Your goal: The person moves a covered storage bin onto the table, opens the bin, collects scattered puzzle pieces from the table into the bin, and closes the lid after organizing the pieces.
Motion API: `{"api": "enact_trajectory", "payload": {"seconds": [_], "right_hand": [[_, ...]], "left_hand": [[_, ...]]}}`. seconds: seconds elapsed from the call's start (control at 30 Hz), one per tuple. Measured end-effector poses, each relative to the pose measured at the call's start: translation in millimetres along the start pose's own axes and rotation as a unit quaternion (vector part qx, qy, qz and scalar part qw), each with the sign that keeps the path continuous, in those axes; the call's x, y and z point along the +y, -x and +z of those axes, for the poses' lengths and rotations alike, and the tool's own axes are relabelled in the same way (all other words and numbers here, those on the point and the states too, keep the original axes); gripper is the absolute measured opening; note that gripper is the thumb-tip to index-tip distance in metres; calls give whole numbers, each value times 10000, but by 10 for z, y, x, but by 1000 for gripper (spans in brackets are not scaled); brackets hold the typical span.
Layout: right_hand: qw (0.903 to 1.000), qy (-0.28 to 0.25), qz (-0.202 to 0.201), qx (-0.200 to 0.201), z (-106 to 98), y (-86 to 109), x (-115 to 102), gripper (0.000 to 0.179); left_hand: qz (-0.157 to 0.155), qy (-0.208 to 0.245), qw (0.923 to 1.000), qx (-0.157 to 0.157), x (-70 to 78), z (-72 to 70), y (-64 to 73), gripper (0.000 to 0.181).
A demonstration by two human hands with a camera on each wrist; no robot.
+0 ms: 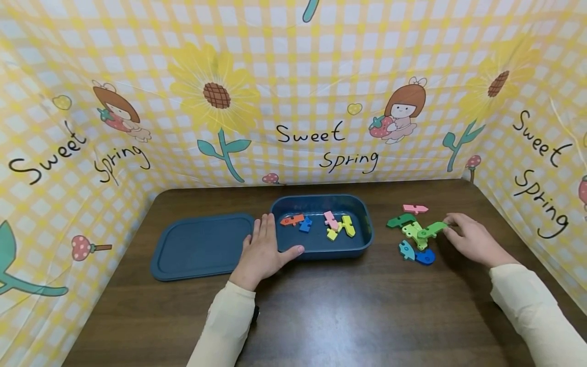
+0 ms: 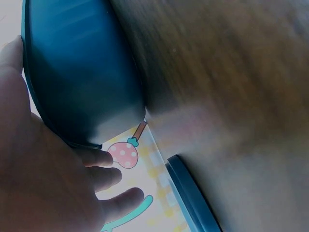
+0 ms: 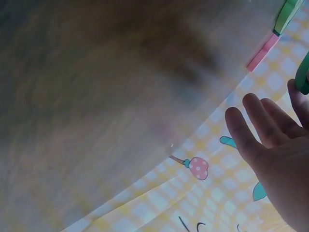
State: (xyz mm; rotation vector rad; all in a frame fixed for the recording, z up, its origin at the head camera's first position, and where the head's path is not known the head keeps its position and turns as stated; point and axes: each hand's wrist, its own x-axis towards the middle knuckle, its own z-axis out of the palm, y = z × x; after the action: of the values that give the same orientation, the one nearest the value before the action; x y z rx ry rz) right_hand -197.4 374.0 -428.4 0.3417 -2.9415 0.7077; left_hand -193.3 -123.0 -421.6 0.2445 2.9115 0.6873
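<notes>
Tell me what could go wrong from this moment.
The right hand seems to hold the bright green piece only by one end, so it might twist or slip. In the head view that piece overlaps the pale green piece, so moving it could nudge that one. The left hand lies against the box; a hard push might shift it.

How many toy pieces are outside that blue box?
6, right of the box: pink piece farthest back; dark green piece, lime piece and bright green piece (touching the right hand) in the middle; light blue piece and dark blue piece nearest. Some may be hidden.
</notes>
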Motion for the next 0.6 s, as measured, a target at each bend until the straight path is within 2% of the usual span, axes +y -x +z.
{"api": "enact_trajectory", "payload": {"seconds": [0.27,0.47,0.6], "right_hand": [[9984,-139,-140,525,44,-79,-91,20],[9930,-354,-377,1062,84,-146,-173,17],[9912,-419,-399,1189,107,-189,-244,17]], "left_hand": [[30,1,10000,34,-3,3,2,117],[13,52,10000,15,2,-3,8,117],[22,42,10000,28,2,-5,4,117]]}}
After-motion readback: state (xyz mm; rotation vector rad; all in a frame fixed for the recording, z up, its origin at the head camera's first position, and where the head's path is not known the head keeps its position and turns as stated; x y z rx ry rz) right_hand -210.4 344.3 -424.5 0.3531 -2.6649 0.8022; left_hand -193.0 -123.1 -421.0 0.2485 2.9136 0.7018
